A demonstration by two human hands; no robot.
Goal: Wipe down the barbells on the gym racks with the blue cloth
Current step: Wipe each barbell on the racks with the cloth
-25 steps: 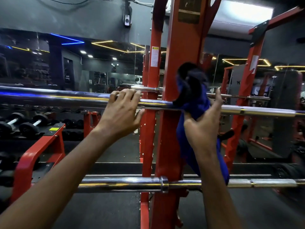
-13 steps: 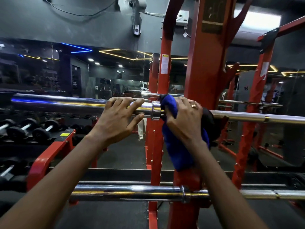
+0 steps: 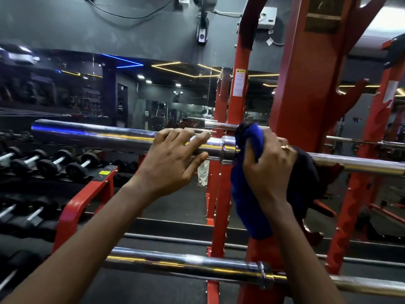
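Clamping is the new thing in the head view. The right hand (image 3: pixel 269 170) has its fingers curled tight round the blue cloth (image 3: pixel 247 205) and squeezes it onto the thin shaft of the upper barbell (image 3: pixel 98 137), hard against the right side of the collar (image 3: pixel 228 148). A second back the cloth is only draped over the shaft further right, with that hand open beneath it. Half a second back the fingers are already closing, so this goes from drape to full wrap, slid left up to the collar.

The left hand (image 3: pixel 168 167) is unchanged. Its fingers bend over the thick sleeve just left of the collar with the thumb underneath, steadying the bar.

The cloth tail hangs from the fist in front of the red upright (image 3: pixel 293 84) and ends above the lower barbell (image 3: pixel 186 264), not touching it. A darker bunch of cloth sticks out right of the fist.

My read is that the wipe stroke on the shaft is properly under way and has reached its left limit. The sleeve under the left hand and the lower bar probably still need doing. The dumbbells (image 3: pixel 54 163) at far left are not involved.
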